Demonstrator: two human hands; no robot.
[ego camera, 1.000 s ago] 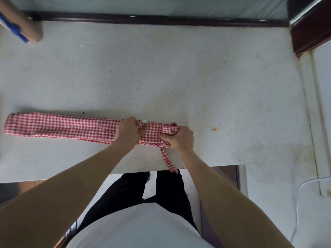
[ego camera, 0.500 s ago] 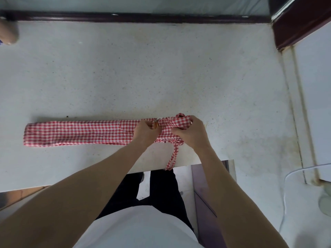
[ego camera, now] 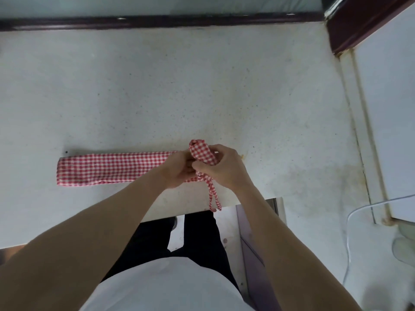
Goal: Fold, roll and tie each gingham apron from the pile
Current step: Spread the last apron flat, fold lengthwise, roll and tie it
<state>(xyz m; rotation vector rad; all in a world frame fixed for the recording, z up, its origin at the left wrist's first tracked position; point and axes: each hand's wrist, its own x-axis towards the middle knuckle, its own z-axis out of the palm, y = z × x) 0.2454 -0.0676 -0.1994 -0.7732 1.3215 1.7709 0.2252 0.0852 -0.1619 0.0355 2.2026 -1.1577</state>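
Observation:
A red-and-white gingham apron [ego camera: 112, 168] lies folded into a long narrow strip on the white speckled counter [ego camera: 179, 97]. Its right end is turned up into a small roll [ego camera: 201, 151]. My left hand [ego camera: 179, 170] grips the strip just left of that roll. My right hand [ego camera: 224, 168] curls round the roll from the right. Two thin gingham ties [ego camera: 213, 196] hang from under my hands down over the counter's front edge.
A dark wooden ledge [ego camera: 157, 20] runs along the counter's far side. At the right stands a white appliance [ego camera: 390, 108] with a dark brown frame above it. A white cable [ego camera: 368, 207] curves over the counter's near right corner.
The right end of the strip has been lifted and rolled further over towards the left. The flat part looks shorter. Both hands stayed on that end, and the view shifted right.

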